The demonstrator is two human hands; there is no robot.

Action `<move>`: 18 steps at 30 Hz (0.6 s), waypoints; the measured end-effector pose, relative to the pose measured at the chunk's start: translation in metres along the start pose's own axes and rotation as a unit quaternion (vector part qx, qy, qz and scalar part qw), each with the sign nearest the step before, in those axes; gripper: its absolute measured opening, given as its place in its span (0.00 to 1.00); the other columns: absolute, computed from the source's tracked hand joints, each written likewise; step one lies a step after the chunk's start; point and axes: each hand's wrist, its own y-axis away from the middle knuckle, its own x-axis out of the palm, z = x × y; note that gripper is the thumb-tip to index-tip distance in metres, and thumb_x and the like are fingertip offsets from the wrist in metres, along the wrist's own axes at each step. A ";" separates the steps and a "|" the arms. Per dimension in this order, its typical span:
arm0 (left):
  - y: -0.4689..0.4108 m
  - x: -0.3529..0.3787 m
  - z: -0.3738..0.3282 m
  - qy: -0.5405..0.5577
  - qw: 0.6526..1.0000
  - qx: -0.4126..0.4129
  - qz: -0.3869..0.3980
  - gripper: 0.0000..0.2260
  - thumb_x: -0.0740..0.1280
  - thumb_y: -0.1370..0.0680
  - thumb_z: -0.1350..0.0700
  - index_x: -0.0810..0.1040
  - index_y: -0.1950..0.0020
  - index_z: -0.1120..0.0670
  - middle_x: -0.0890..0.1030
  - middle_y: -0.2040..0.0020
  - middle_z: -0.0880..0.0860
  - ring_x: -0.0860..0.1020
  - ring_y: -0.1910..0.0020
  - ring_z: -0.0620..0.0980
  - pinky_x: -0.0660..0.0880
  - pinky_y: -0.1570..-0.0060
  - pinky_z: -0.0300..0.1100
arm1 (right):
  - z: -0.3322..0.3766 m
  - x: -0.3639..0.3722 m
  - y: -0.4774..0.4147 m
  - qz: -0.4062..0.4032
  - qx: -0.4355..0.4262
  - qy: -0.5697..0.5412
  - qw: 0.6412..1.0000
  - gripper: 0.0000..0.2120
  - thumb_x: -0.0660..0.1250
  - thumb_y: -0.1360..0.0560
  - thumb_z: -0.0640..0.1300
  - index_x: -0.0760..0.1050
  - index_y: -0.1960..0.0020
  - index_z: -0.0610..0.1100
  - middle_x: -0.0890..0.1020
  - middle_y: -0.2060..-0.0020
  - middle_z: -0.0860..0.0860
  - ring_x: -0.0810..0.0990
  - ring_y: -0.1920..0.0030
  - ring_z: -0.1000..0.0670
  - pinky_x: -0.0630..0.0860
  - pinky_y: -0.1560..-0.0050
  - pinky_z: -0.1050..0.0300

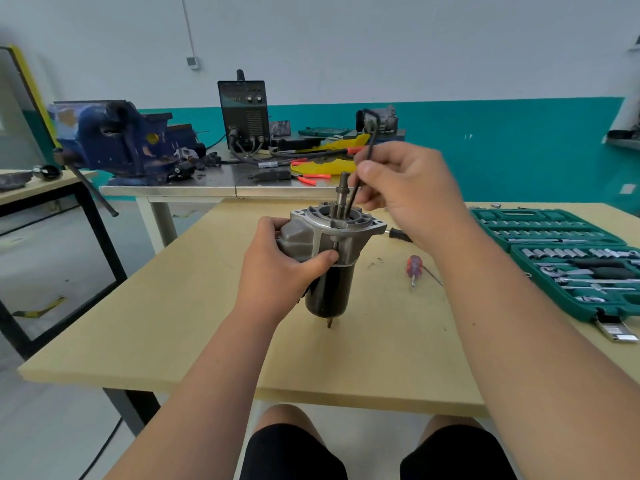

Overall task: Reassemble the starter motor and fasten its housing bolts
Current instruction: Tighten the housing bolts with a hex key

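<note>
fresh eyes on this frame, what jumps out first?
Dead centre, the starter motor stands upright on the wooden table, steadied by the left hand while the right hand works a black hex key down beside its shaft. To the right lies an open green socket set, with a red-handled screwdriver between it and the motor. Behind left, a blue bench vise sits on a metal table.

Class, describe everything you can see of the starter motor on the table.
The starter motor stands upright on the pale wooden table, grey cast-metal nose housing on top, black cylindrical body below. A steel shaft rises from its flange, and a thin stud pokes out underneath. The left hand grips the housing. The right hand holds a black L-shaped hex key down into the flange.
</note>
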 end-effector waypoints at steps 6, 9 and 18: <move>0.000 0.001 0.001 -0.005 1.000 0.003 -0.006 0.28 0.77 0.40 0.42 0.67 0.46 0.44 0.78 0.55 0.40 0.76 0.58 0.29 0.72 0.67 0.25 | -0.010 0.007 0.002 0.020 0.010 0.038 0.999 0.10 0.63 0.23 0.38 0.79 0.58 0.50 0.84 0.65 0.53 0.80 0.69 0.55 0.78 0.66 0.61; 0.000 0.001 0.003 -0.003 1.000 0.003 -0.008 0.29 0.76 0.41 0.42 0.68 0.46 0.44 0.78 0.54 0.40 0.76 0.57 0.29 0.72 0.66 0.24 | -0.011 0.011 0.002 0.011 -0.001 0.041 0.999 0.10 0.63 0.23 0.38 0.79 0.58 0.51 0.84 0.65 0.54 0.81 0.69 0.56 0.78 0.66 0.61; -0.001 0.002 0.004 -0.005 1.000 0.006 -0.005 0.27 0.78 0.38 0.46 0.67 0.46 0.43 0.78 0.54 0.40 0.76 0.57 0.29 0.71 0.67 0.23 | -0.004 0.009 0.001 0.029 -0.002 0.053 0.998 0.11 0.62 0.22 0.38 0.78 0.56 0.51 0.84 0.65 0.54 0.82 0.67 0.55 0.79 0.65 0.61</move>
